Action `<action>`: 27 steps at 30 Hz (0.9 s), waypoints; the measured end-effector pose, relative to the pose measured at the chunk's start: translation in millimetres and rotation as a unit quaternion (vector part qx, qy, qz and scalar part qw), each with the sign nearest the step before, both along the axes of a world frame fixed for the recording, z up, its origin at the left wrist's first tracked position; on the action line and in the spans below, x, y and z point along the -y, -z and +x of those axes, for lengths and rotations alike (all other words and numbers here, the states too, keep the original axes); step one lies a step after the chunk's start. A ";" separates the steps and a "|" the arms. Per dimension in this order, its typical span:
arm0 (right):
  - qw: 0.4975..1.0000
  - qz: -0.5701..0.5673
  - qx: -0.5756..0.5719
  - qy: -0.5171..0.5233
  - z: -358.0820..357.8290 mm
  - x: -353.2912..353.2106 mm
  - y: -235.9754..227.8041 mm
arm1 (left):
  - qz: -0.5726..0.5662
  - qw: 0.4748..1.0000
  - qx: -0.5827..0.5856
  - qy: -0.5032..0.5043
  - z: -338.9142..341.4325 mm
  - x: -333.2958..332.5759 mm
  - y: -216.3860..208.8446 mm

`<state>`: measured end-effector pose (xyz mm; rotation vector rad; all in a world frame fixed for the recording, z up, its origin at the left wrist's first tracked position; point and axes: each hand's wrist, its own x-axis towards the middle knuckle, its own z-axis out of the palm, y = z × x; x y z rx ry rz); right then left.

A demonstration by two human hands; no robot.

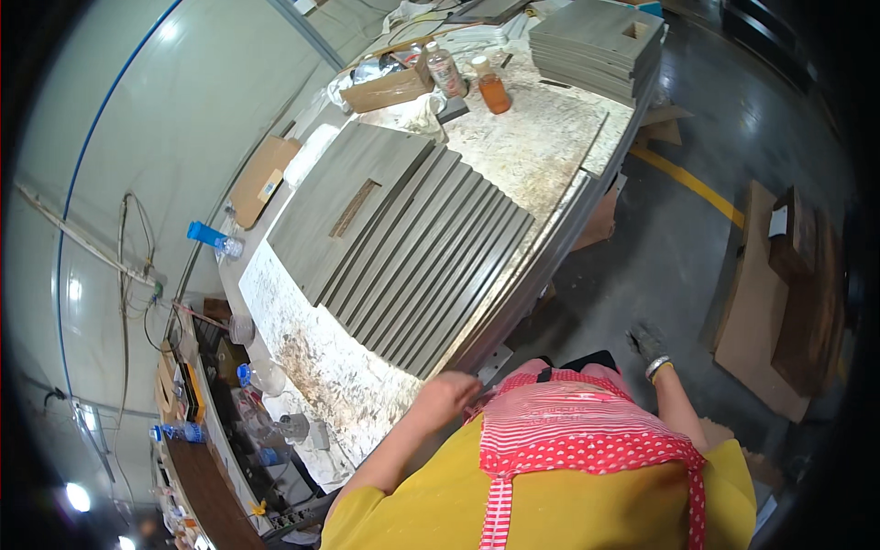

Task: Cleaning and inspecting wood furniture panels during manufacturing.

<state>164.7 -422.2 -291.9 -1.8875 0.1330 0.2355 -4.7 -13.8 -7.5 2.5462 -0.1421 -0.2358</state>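
My left hand is bare and rests by the table's near edge, beside my red-and-white apron. Its fingers are curled in, and I cannot make out whether anything is inside them. My right hand, in a dark grey glove, hangs out to the right above the floor with its fingers apart and nothing in them. Ahead of my left hand, a fanned stack of grey wood-look panels lies on the table. The top panel has a long slot cut through it.
At the far end stand another stack of grey panels, an orange bottle, a clear bottle and a cardboard box. Several plastic bottles line the left side. Brown boards lie on cardboard on the right floor.
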 end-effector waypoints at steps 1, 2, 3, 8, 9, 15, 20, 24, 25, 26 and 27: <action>0.967 -0.127 0.200 -0.091 18.0 2.6 35.5 | -0.018 0.997 0.073 -0.027 21.4 -3.6 -14.8; 0.965 -0.125 0.201 -0.110 37.2 9.2 11.4 | -0.001 0.992 0.102 -0.078 34.3 -11.1 -25.7; 0.963 -0.137 0.150 -0.175 55.3 -23.9 -38.9 | 0.017 0.983 0.130 -0.127 46.8 -22.6 -35.4; 0.981 0.056 -0.024 -0.182 145.2 -123.2 -185.8 | 0.059 0.889 0.292 -0.348 79.8 -113.3 -65.3; 0.979 0.052 0.017 -0.198 170.7 -134.2 -192.0 | 0.025 0.852 0.307 -0.423 78.7 -130.8 -66.4; 0.671 -0.103 0.637 -0.364 292.4 -249.9 -286.9 | -0.068 0.665 0.340 -0.661 53.1 -203.1 -34.8; 0.841 -0.018 0.236 -0.487 307.0 -385.9 -334.8 | -0.133 0.683 0.277 -0.663 65.9 -201.2 -11.9; 0.792 -0.073 0.339 -0.502 295.5 -428.1 -329.0 | -0.152 0.695 0.292 -0.639 80.8 -190.3 -18.2; 0.790 -0.077 0.336 -0.507 298.3 -433.8 -325.4 | -0.158 0.703 0.292 -0.628 83.4 -185.9 -22.8; 0.820 -0.064 0.288 -0.490 299.9 -436.2 -325.9 | -0.073 0.704 0.280 -0.649 84.9 -182.1 -26.2; 0.848 -0.051 0.238 -0.471 299.6 -439.0 -327.0 | -0.078 0.703 0.275 -0.651 85.7 -181.1 -27.4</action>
